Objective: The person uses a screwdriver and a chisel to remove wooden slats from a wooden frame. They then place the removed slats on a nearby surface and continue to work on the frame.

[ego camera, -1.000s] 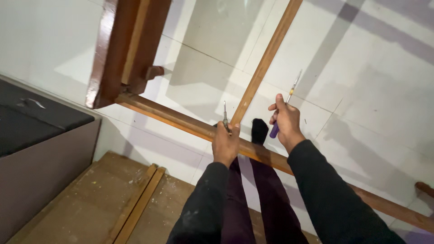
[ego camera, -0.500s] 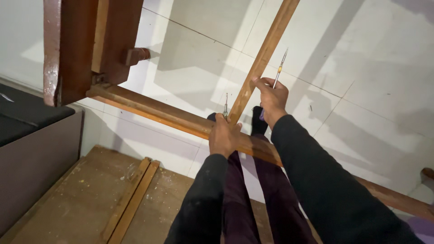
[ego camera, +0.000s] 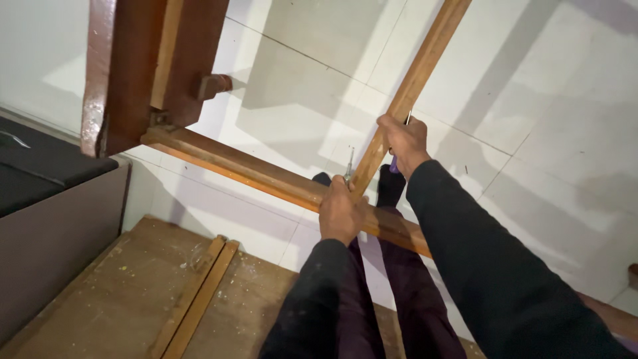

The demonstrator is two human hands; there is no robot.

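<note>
A wooden frame hangs over a white tiled floor: a long horizontal rail (ego camera: 226, 163) and an upright bar (ego camera: 415, 80) that meets it near the middle. My left hand (ego camera: 340, 211) grips the rail at that joint, with a thin metal tool (ego camera: 349, 165) sticking up from its fingers. My right hand (ego camera: 402, 141) is wrapped around the upright bar a little above the joint and also holds a screwdriver with a purple handle (ego camera: 393, 166), mostly hidden by the fingers. Both sleeves are black. My legs in dark trousers (ego camera: 392, 266) show below the rail.
A dark brown wooden block (ego camera: 143, 66) with a knob joins the rail's left end. Below lies a wooden board (ego camera: 113, 299) with two thin strips (ego camera: 196, 296) and sawdust on it. A dark grey cabinet (ego camera: 53, 213) stands at the left.
My right hand, which held the screwdriver up free of the frame, has moved left and down and closed around the upright bar. The view has shifted closer to the joint.
</note>
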